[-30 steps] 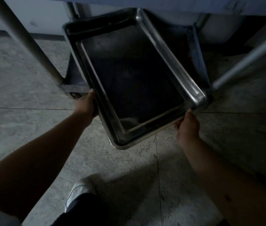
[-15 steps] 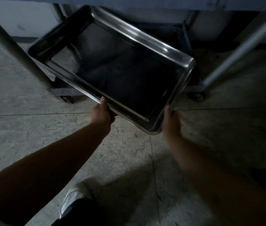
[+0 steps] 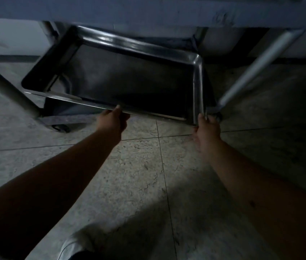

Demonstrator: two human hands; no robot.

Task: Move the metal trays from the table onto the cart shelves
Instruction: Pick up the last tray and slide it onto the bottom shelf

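A pale stone-tiled floor (image 3: 139,175) fills the lower view, its dark grout lines crossing just below the grip of each hand. A white shoe (image 3: 69,246) shows at the bottom edge, well below the left grip. Beyond both grips, a light wall (image 3: 7,42) meets the floor at a dark baseboard (image 3: 7,58).

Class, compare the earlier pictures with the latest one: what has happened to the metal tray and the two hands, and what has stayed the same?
The rectangular shiny metal tray has swung from a diagonal to lie nearly square between the grey cart posts, further in over the low shelf. The left hand slid along the near rim; the right hand moved to the near right corner. Both hands still hold the tray; the cart has not visibly moved.
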